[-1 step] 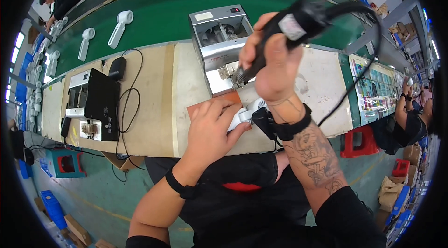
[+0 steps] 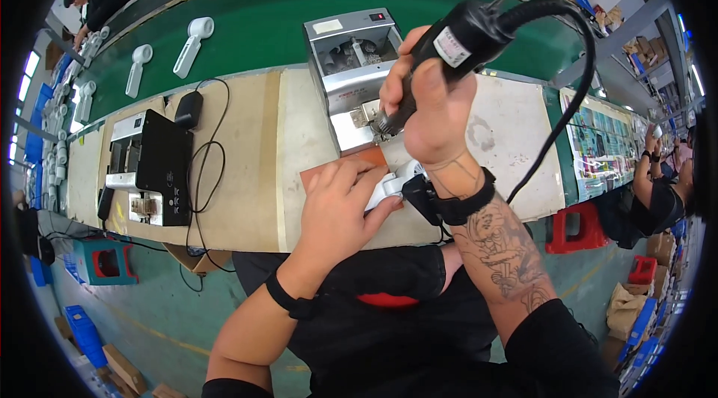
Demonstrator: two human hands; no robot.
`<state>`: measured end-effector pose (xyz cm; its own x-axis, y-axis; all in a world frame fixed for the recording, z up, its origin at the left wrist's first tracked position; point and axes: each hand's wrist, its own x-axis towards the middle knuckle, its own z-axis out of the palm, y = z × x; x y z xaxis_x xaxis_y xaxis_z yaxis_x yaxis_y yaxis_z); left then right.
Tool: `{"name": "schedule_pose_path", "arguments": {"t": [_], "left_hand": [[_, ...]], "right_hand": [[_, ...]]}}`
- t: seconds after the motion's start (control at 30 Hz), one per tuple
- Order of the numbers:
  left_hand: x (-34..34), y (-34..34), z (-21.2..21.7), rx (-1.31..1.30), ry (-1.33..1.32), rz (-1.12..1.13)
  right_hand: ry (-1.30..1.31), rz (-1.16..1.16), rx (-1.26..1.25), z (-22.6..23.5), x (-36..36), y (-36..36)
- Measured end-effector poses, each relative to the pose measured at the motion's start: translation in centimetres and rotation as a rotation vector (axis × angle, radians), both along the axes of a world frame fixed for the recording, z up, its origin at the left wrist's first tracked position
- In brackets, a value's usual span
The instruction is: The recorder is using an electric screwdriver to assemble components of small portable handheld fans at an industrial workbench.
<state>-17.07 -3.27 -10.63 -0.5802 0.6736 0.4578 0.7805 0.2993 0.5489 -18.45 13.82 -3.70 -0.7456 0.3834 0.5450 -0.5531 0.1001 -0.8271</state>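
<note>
A long green conveyor belt [image 2: 299, 5] runs across the far side, carrying 2 white handle-shaped plastic parts [image 2: 193, 43] toward the left. Nearer lies the pale wooden tabletop [image 2: 239, 166], with a black box-shaped device [image 2: 155, 166] and its looping black cable on the left. At the middle far edge of the tabletop stands a silver metal screw-feeder box [image 2: 351, 72] (its top is open, small parts inside).

The right hand [image 2: 426, 110] is raised above the tabletop, fingers closed tight around a black corded electric screwdriver [image 2: 441, 54] whose tip points down and left toward the feeder's near front. The left hand [image 2: 344, 203] lies just near of that, palm down, fingers curled over and pressing a white plastic part [image 2: 393, 182] that rests on a brown rectangular pad [image 2: 329, 168]. A small black piece [image 2: 420, 196] sits touching the white part's right end, beside the right wrist's black band.
</note>
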Motion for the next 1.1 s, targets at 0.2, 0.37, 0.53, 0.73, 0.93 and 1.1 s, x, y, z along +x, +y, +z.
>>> {"name": "schedule_pose_path", "arguments": {"t": [0.2, 0.37, 0.53, 0.73, 0.93, 1.1], "left_hand": [[0.1, -0.1, -0.4, 0.032, 0.005, 0.000], [0.1, -0.2, -1.0, 0.029, 0.009, 0.002], [0.1, -0.2, -0.9, 0.034, 0.020, 0.003], [0.1, -0.1, -0.7, 0.028, 0.016, 0.002], [0.0, -0.1, -0.8, 0.026, 0.024, -0.007], [0.1, -0.3, -0.6, 0.015, 0.031, 0.003]], "right_hand": [[-0.036, 0.077, -0.081, -0.1, 2.0, 0.1], [0.047, 0.119, -0.257, -0.2, 4.7, -0.1], [0.037, 0.115, -0.242, -0.4, 5.5, -0.3], [-0.008, 0.107, -0.265, -1.2, 5.4, -0.6], [0.005, 0.181, -0.340, -2.0, 5.6, -0.7], [-0.171, 0.229, -0.151, -1.0, 4.9, -1.3]]}}
